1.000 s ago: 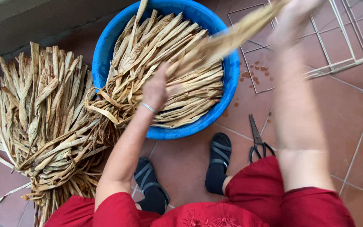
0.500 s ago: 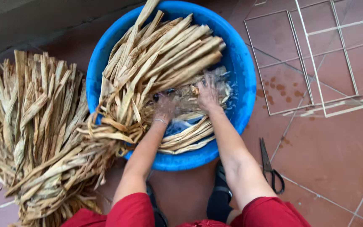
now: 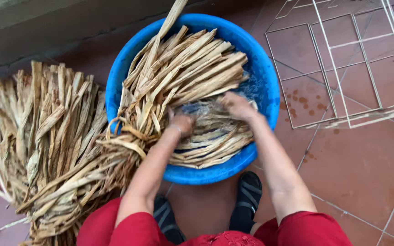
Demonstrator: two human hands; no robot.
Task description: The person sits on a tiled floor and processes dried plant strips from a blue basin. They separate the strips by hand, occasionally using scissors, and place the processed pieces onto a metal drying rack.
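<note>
While among soaked dried leaves point(image 3: 192, 77) in blue basin point(image 3: 261, 68), both hands.

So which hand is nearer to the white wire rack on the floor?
Right. The right hand is in the blue basin on the side facing the white wire rack; the left hand is nearer the basin's middle, further from it.

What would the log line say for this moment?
left hand: pressing dried leaf strips | right hand: in wet strips | blue basin: holds water | pile: on floor
</note>
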